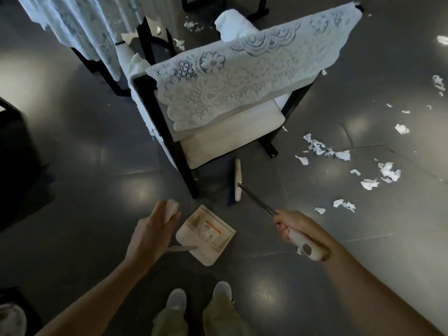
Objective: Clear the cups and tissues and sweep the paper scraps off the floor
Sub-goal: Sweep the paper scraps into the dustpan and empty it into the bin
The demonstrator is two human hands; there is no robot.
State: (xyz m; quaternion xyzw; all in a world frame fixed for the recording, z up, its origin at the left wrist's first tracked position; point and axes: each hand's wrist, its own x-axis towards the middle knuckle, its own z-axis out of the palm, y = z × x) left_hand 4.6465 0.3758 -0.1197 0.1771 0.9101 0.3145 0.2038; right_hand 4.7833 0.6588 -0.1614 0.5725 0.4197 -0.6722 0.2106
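**Item 1. Chair** (230,137): black frame, pale cushions, standing on the dark floor (97,166). Taken as the landmark for all entries. A white lace cover (242,76) is hanging over its back.

**Item 2. Paper scraps** (327,150): torn white pieces lying scattered on the floor to the right of the chair. Some are lying near its right leg, others well apart from it. A few more are lying beyond the chair.

**Item 3. Broom** (238,179): its narrow white head is sitting just in front of the chair, beside the near leg. Its metal shaft is slanting away from the chair towards the right hand.

**Item 4. Right hand** (295,226): fingers are clenching round the broom's white grip, where the shaft joins it.

**Item 5. Dustpan** (206,238): cream pan with an orange-edged label inside, sitting in front of the chair and left of the broom head. Whether it is touching the floor cannot be told.

**Item 6. Left hand** (150,231): fingers are wrapping round the white top of the dustpan's handle.

**Item 7. Shoes** (177,299): a pale pair, standing nearer the camera than the dustpan.

**Item 8. Lace cloth** (84,25): hanging beyond the chair, to its left.
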